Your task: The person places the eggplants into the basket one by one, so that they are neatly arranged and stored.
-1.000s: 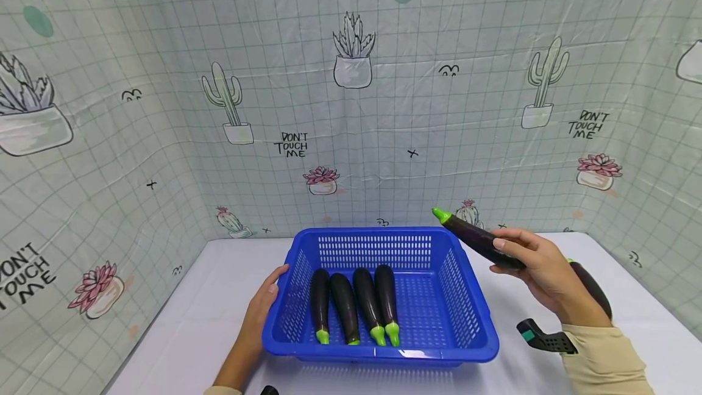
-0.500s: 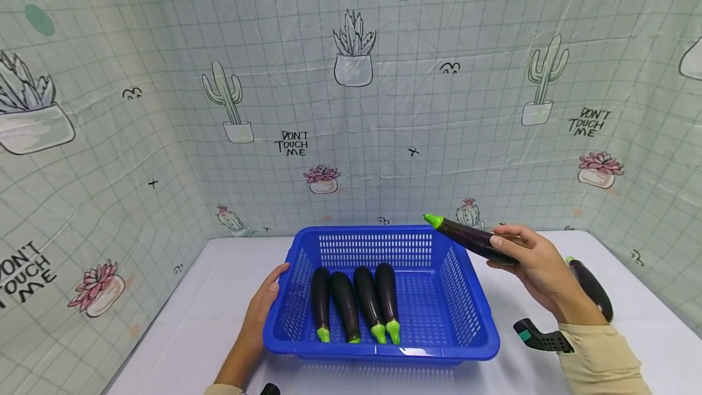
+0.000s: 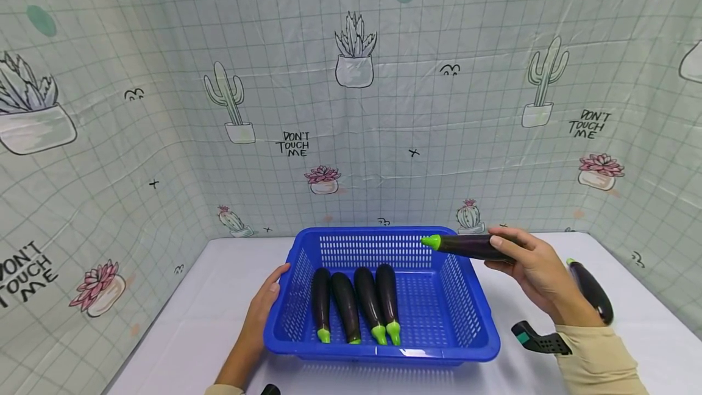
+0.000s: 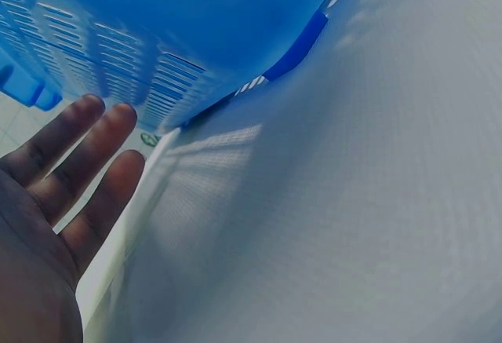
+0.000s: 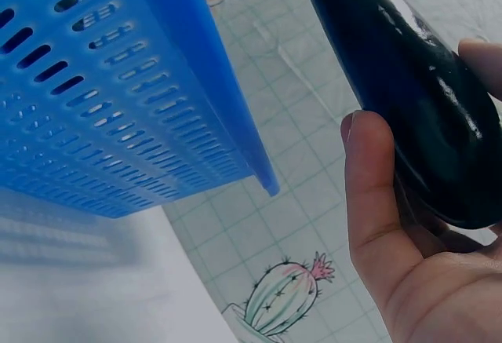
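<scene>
My right hand (image 3: 540,270) grips the blunt end of a dark purple eggplant (image 3: 466,246). The eggplant is held nearly level above the right rim of a blue plastic basket (image 3: 466,353), its green stem pointing left. In the right wrist view, the thumb and fingers wrap the glossy eggplant (image 5: 408,84) beside the basket wall (image 5: 141,115). Several eggplants (image 3: 344,306) lie side by side in the basket's left half, green stems toward me. At the basket's left side rests my left hand (image 3: 262,309); in the left wrist view its fingers (image 4: 110,194) are straight against the slotted wall.
Another eggplant (image 3: 591,291) lies on the white table (image 3: 219,297) at the right, partly behind my right wrist. A patterned cloth (image 3: 384,108) hangs at the back and sides. A black strap device (image 3: 540,339) sits at my right wrist.
My right hand has shifted slightly left with the eggplant. The stem end has dropped from tilted up to almost level and now hangs over the basket. The left hand stays at the basket.
</scene>
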A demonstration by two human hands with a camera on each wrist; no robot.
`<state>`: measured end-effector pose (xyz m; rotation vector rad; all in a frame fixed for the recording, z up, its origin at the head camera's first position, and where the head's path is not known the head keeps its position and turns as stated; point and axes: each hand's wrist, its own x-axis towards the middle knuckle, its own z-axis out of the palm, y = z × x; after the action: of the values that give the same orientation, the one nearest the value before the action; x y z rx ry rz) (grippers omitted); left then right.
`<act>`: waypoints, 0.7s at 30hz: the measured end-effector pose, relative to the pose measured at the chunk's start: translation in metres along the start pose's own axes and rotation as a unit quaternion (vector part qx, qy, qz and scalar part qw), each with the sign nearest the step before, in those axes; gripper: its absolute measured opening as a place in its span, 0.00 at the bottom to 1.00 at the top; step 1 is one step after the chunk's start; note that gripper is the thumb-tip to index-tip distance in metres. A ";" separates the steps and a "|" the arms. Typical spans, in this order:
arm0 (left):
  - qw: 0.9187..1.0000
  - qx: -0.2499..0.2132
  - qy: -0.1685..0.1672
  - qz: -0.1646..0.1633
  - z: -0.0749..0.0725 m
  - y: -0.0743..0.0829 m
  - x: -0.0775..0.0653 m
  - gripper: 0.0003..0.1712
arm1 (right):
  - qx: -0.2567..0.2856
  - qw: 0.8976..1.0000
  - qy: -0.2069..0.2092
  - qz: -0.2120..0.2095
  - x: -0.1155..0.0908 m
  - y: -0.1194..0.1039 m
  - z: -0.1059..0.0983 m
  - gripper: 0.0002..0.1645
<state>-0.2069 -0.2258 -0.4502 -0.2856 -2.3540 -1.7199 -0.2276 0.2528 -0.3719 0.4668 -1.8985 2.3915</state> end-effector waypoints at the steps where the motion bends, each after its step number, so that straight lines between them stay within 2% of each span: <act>1: 1.000 0.000 0.000 0.000 0.000 0.000 0.000 0.30 | 0.000 1.000 0.000 0.002 0.000 0.000 0.001 0.16; 8: 1.000 -0.008 -0.001 -0.002 0.000 -0.001 0.000 0.29 | 0.001 1.000 0.014 0.023 0.001 0.001 0.006 0.16; 13: 1.000 -0.007 -0.002 0.001 0.000 0.000 0.000 0.29 | 0.007 0.998 0.035 0.041 0.001 0.002 0.012 0.24; 21: 1.000 -0.012 -0.003 0.001 0.000 0.001 0.000 0.29 | -0.032 0.998 0.019 0.054 0.002 0.004 0.016 0.14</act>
<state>-0.2063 -0.2251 -0.4492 -0.2988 -2.3377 -1.7504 -0.2271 0.2357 -0.3720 0.3201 -2.0269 2.3762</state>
